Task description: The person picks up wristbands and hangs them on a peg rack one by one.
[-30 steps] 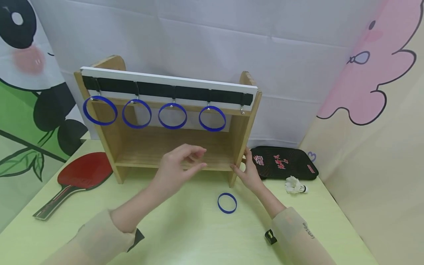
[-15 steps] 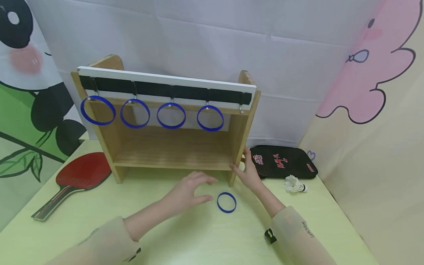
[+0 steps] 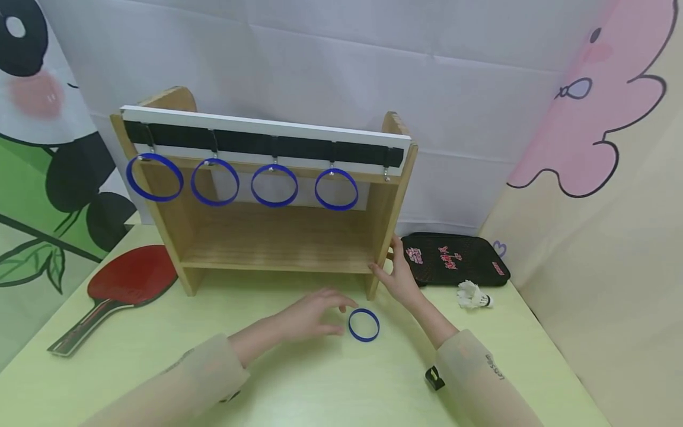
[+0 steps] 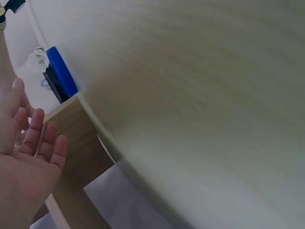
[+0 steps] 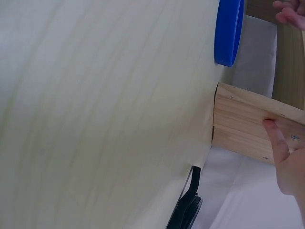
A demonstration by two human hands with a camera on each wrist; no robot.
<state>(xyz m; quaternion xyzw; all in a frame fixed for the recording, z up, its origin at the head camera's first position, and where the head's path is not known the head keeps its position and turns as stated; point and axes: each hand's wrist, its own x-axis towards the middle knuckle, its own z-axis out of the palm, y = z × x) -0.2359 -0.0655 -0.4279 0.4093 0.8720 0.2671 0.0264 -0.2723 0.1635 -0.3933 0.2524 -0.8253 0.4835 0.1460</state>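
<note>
A blue ring (image 3: 350, 330) lies flat on the pale table in front of a small wooden rack (image 3: 277, 267). My left hand (image 3: 315, 315) reaches in from the left, fingers loosely bent and thumb apart, its fingertips right by the ring. In the left wrist view, the left palm (image 4: 28, 176) shows nothing in it. My right hand (image 3: 401, 280) holds the rack's right side panel (image 5: 248, 121), thumb at the front edge and fingers on the outer side. Several blue rings (image 3: 274, 205) hang from hooks along the rack's top bar; the rightmost hook (image 3: 386, 174) is bare.
A red table tennis bat (image 3: 133, 276) lies left of the rack. At right are a black case (image 3: 459, 261) with red lettering and a white shuttlecock (image 3: 472, 295). A small black clip-like object (image 3: 434, 378) shows beside the right sleeve. A white cloth hangs behind the rack.
My left hand has come down from before the rack's shelf and moved right to the loose ring. The right hand stays on the side panel. The view has shifted slightly.
</note>
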